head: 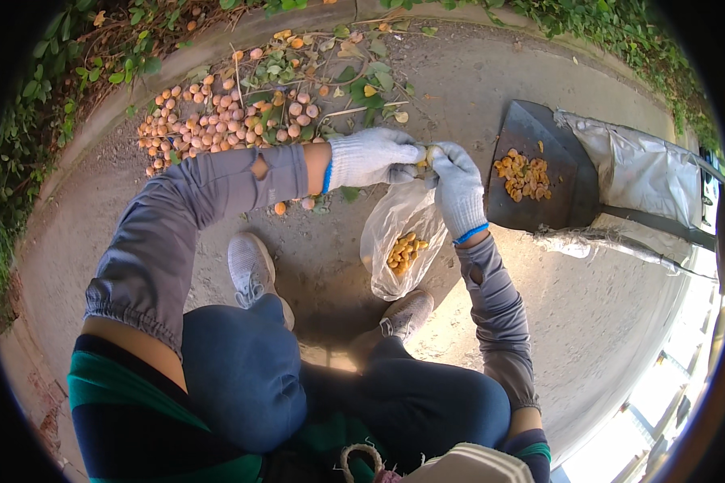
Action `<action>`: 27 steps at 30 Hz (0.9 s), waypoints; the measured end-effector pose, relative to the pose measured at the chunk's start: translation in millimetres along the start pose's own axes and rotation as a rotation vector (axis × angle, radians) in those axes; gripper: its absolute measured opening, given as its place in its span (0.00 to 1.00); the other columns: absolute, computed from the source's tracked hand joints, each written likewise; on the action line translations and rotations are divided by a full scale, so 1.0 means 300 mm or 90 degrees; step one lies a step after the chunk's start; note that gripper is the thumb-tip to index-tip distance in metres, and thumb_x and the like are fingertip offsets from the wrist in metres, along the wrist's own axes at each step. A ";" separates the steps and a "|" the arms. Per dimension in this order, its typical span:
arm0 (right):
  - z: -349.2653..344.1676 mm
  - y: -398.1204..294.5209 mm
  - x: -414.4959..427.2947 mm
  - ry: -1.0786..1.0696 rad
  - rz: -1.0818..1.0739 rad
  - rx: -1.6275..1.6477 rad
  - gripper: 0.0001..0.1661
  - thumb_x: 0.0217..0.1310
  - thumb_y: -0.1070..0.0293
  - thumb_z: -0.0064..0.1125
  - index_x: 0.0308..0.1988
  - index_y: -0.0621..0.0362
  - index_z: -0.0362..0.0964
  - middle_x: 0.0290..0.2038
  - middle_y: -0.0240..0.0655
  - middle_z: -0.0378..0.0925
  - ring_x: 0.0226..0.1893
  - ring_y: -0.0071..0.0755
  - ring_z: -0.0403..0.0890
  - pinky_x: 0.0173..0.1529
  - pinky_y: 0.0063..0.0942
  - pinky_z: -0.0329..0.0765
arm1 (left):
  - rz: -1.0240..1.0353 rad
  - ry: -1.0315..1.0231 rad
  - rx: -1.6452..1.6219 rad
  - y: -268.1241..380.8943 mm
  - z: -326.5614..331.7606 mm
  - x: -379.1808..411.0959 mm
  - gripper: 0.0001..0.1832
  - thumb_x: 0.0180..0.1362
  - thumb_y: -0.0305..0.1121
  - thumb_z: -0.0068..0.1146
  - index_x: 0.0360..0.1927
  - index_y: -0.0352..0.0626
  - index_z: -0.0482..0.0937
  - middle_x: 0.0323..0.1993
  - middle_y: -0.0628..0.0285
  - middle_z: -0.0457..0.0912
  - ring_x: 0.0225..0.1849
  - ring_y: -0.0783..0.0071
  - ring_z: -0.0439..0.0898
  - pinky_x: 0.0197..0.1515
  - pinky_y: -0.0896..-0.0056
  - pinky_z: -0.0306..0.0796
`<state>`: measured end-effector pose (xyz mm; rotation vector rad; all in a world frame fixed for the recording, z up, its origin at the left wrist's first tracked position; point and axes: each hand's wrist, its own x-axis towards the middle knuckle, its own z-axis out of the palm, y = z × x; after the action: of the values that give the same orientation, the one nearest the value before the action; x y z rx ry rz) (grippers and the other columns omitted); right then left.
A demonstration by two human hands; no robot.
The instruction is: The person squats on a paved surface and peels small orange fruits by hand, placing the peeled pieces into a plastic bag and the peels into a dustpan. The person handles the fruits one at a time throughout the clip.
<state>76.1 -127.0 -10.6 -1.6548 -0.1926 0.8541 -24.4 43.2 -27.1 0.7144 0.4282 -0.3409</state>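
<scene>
My left hand (377, 158), in a white knit glove with a blue cuff, meets my right hand (458, 187) in a matching glove. Between their fingertips is a small yellowish ginkgo fruit (426, 158), pinched by both and partly covered. Just below the hands, a clear plastic bag (379, 232) stands open on the ground with yellow-brown ginkgo nuts (403, 253) inside. Many orange-pink ginkgo fruits (217, 121) lie spread over the ground at the upper left. To the right, a dark metal dustpan (571, 181) holds a small heap of orange fruit skins (522, 175).
Green leaves and twigs (362, 90) are strewn beside the fruits. A concrete curb (205, 51) and leafy hedge (42, 102) border the ground. My shoes (251, 265) flank the area below the bag. Crumpled white plastic sheeting (640, 163) covers part of the dustpan's far end.
</scene>
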 end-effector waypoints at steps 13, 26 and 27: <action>-0.027 -0.054 -0.013 -0.165 0.022 -0.039 0.14 0.73 0.69 0.54 0.54 0.63 0.74 0.44 0.32 0.80 0.35 0.19 0.77 0.38 0.20 0.78 | 0.003 -0.010 0.003 0.033 -0.007 -0.015 0.16 0.70 0.40 0.58 0.51 0.38 0.80 0.39 0.66 0.83 0.36 0.81 0.81 0.40 0.80 0.81; -0.044 -0.015 0.012 -0.134 0.062 0.099 0.15 0.72 0.68 0.55 0.53 0.64 0.74 0.42 0.33 0.81 0.33 0.19 0.79 0.39 0.19 0.78 | 0.002 -0.013 -0.023 0.028 -0.021 0.004 0.17 0.70 0.34 0.57 0.56 0.35 0.76 0.45 0.59 0.85 0.38 0.75 0.85 0.39 0.76 0.84; -0.046 -0.024 0.009 -0.130 0.080 0.133 0.16 0.72 0.68 0.54 0.54 0.64 0.74 0.43 0.33 0.81 0.33 0.20 0.79 0.39 0.19 0.78 | 0.004 0.003 -0.043 0.029 -0.022 0.002 0.16 0.70 0.34 0.56 0.56 0.36 0.76 0.45 0.59 0.85 0.38 0.75 0.85 0.38 0.76 0.84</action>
<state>89.0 -134.2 -4.8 -1.3956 -0.1358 1.1028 -21.9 53.7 -27.0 0.6500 0.4394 -0.3174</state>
